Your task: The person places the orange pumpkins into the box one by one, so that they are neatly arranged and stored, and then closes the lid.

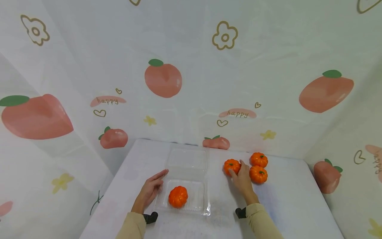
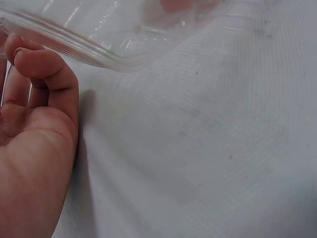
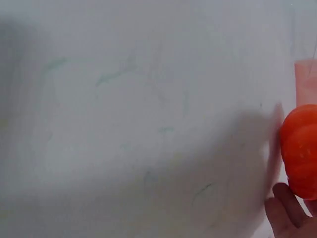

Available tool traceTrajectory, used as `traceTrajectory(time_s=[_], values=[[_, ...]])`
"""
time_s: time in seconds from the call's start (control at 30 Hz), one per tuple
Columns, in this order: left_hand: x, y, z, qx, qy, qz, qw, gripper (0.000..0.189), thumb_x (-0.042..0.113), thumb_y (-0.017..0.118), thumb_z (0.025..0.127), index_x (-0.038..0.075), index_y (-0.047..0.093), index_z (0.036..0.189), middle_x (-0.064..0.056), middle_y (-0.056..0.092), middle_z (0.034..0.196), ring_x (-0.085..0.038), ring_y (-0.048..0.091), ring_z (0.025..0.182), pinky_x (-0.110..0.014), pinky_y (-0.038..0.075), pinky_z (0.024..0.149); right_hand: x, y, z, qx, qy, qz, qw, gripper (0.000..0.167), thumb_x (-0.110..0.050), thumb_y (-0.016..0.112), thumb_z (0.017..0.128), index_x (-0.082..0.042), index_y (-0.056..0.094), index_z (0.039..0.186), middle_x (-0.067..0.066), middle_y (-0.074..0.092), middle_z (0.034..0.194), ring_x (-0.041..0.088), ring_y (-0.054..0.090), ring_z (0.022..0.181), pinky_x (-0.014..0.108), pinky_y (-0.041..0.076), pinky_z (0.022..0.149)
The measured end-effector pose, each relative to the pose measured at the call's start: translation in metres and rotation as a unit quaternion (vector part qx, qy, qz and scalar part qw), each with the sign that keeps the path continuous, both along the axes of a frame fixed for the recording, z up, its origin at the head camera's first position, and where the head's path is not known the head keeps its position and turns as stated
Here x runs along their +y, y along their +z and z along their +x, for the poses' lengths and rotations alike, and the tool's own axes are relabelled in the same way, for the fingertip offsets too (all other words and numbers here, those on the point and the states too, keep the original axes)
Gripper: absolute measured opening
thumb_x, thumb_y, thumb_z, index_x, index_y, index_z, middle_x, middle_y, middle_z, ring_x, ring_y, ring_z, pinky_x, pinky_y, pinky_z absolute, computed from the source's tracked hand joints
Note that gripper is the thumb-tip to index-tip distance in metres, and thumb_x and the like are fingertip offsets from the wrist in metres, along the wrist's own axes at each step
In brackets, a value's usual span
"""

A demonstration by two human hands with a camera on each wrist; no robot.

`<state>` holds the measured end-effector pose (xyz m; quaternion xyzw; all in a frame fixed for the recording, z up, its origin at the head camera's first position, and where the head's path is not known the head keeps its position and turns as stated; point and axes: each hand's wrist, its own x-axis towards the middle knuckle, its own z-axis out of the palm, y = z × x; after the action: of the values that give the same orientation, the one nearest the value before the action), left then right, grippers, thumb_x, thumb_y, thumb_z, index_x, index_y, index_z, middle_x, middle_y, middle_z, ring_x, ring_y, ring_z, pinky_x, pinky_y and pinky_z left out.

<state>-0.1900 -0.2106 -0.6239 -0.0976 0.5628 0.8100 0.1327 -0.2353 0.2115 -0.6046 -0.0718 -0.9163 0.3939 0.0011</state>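
An orange toy pumpkin (image 1: 231, 167) is at the right of the table, and my right hand (image 1: 242, 179) holds it between thumb and fingers. In the right wrist view part of the pumpkin (image 3: 301, 151) shows at the edge, with fingers (image 3: 285, 208) against its lower side. A clear plastic clamshell box (image 1: 200, 196) lies with its lid (image 1: 188, 159) folded back. Another pumpkin (image 1: 178, 197) sits inside its base. My left hand (image 1: 149, 189) rests at the box's left side; in the left wrist view its loosely bent fingers (image 2: 42, 64) touch the rim (image 2: 99, 57).
Two more orange pumpkins (image 1: 259, 160) stand close together just right of my right hand. The table (image 1: 286, 199) has a white cloth and meets a white curtain (image 1: 191, 43) printed with peaches at the back and sides.
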Motion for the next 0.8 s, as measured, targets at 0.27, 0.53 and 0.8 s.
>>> traceTrajectory(time_s=[0.27,0.53,0.8], values=[[0.001,0.005,-0.002,-0.005,0.0,0.01,0.9999,0.055,-0.005,0.05,0.097,0.003,0.048,0.151,0.018,0.069,0.131,-0.011,0.053,0.11,-0.017,0.042,0.064,-0.007,0.004,0.004,0.018,0.01,-0.027,0.9994,0.078,-0.032,0.067,0.097,0.004,0.027,0.154,0.028,0.035,0.147,0.043,0.042,0.134,0.059,0.033,0.119],[0.002,0.003,-0.01,-0.001,-0.002,0.0,1.0,0.053,-0.004,0.049,0.097,0.003,0.05,0.149,0.018,0.069,0.129,-0.009,0.05,0.081,-0.018,0.043,0.064,-0.009,0.009,0.003,0.011,0.006,-0.055,0.9984,0.08,-0.031,0.072,0.094,0.003,0.031,0.154,0.028,0.039,0.152,0.043,0.043,0.138,0.059,0.036,0.118],[0.002,0.003,-0.014,0.0,-0.004,0.001,1.0,0.052,-0.003,0.048,0.098,0.002,0.049,0.15,0.017,0.068,0.131,-0.01,0.05,0.085,-0.017,0.043,0.063,-0.013,0.021,0.007,0.04,0.017,-0.087,0.9953,0.075,-0.028,0.074,0.093,-0.001,0.036,0.152,0.024,0.041,0.15,0.04,0.045,0.135,0.058,0.037,0.117]])
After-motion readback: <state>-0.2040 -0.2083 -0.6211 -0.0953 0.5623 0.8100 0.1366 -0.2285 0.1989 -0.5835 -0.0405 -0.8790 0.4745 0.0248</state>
